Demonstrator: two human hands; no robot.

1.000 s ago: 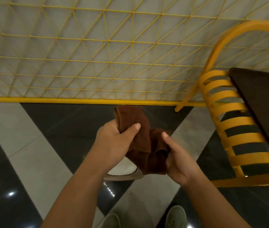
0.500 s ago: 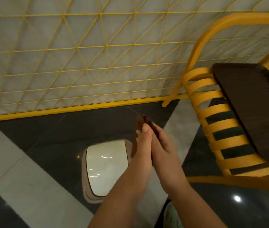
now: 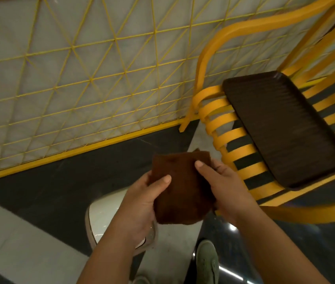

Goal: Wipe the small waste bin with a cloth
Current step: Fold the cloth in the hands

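A brown cloth (image 3: pixel 180 189), folded into a flat pad, is held in the air between both hands. My left hand (image 3: pixel 142 198) grips its left edge with the thumb on top. My right hand (image 3: pixel 223 186) grips its right edge, thumb pressed on the upper face. Below them on the floor stands the small waste bin (image 3: pixel 106 215), seen from above: a glossy white lid in a beige rim. My left hand and forearm hide its right part.
A yellow slatted chair (image 3: pixel 230 138) stands to the right with a dark brown tray (image 3: pixel 283 128) on its seat. A yellow wire-grid panel (image 3: pixel 84 78) lines the wall behind. The floor is glossy black and white tile. My green shoe (image 3: pixel 206 263) is at the bottom.
The hands, pressed palm to palm on the cloth half a second ago, have parted and now hold it spread flat. The view has tilted, so the bin sits lower left under my left arm.
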